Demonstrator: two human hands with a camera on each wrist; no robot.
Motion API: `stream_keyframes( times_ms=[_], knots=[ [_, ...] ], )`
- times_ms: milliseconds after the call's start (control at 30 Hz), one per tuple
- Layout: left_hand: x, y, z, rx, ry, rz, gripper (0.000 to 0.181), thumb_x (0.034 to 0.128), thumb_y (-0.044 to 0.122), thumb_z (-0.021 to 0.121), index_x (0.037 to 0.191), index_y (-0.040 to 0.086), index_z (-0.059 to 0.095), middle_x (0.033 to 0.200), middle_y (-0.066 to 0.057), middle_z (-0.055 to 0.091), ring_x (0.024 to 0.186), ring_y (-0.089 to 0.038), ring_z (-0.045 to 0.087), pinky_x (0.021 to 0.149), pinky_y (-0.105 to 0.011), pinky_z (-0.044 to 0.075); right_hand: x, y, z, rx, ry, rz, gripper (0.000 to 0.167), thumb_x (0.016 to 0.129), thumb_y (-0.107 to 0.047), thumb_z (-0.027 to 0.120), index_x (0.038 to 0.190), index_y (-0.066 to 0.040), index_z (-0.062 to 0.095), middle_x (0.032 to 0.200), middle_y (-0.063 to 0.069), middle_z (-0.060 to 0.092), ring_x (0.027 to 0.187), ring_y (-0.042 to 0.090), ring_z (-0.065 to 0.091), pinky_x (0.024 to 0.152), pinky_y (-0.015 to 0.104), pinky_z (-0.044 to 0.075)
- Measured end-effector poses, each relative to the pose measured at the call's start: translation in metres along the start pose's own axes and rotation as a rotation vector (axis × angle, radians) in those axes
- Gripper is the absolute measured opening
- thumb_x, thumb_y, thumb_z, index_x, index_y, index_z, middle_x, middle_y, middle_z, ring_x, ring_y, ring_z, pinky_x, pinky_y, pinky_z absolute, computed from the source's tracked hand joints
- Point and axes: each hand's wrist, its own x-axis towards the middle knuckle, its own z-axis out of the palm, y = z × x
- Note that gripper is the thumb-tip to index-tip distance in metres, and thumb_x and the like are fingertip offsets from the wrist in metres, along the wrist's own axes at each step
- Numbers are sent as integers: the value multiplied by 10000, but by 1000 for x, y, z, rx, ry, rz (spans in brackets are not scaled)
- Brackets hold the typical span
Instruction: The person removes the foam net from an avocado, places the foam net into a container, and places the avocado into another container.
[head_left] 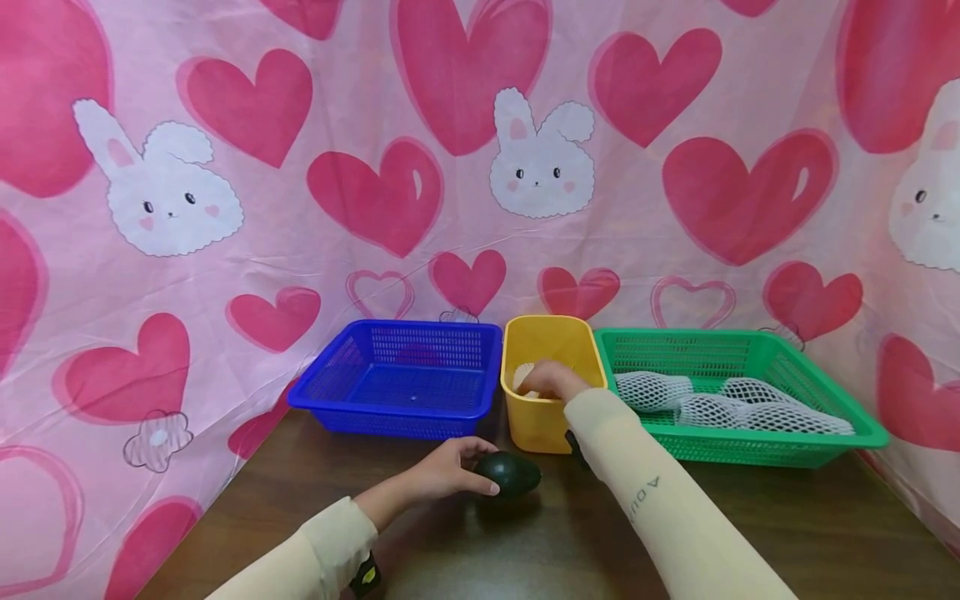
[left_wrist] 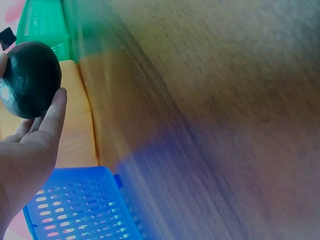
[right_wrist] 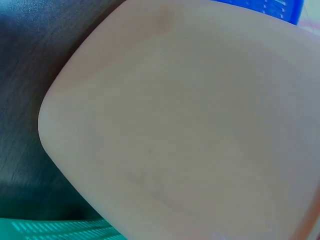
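In the head view a dark green, avocado-like fruit (head_left: 512, 474) is held at its left end by my left hand (head_left: 447, 472), thumb in front and fingers behind, in front of the yellow bin (head_left: 542, 426). The left wrist view shows the same dark fruit (left_wrist: 32, 80) between the thumb and fingers of my left hand (left_wrist: 35, 145). My right hand (head_left: 553, 380) reaches down into the yellow bin, beside a pale, cream-coloured thing (head_left: 522, 377); its fingertips are hidden. In the right wrist view a pale surface covers most of the picture, and the hand does not show.
A blue basket (head_left: 397, 423) stands left of the yellow bin. On the right, a green basket (head_left: 738, 448) holds several pieces wrapped in white foam net (head_left: 651, 392). The brown wooden table (head_left: 450, 550) lies in front, and a pink cloth with hearts and rabbits hangs behind.
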Motion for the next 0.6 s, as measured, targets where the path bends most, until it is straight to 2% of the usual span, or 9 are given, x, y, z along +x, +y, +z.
stream_keyframes(
  times_ms=[133,333,600],
  knots=[
    [-1,-2,0,17,5,4,521,758,80,807,1222,-12,588,1084,-69,663,990,-194,607,800,-336,525,-2,-1,-3,-35,18,8,465,877,-268,705,1168,65,561,1050,201,660,992,335,633,919,429,482],
    [-3,0,0,23,9,3,514,760,81,807,1217,-13,592,1087,-73,665,997,-200,609,808,-339,523,-5,-2,-8,-66,25,4,435,877,-286,707,1116,52,573,982,203,671,914,313,639,878,436,498],
    [-2,2,-3,26,3,-12,491,780,126,806,1209,7,599,1076,-62,667,982,-202,608,815,-341,522,-12,-2,-17,-58,23,-6,413,882,-294,703,1099,26,559,1001,197,645,931,324,623,870,424,509]
  ],
)
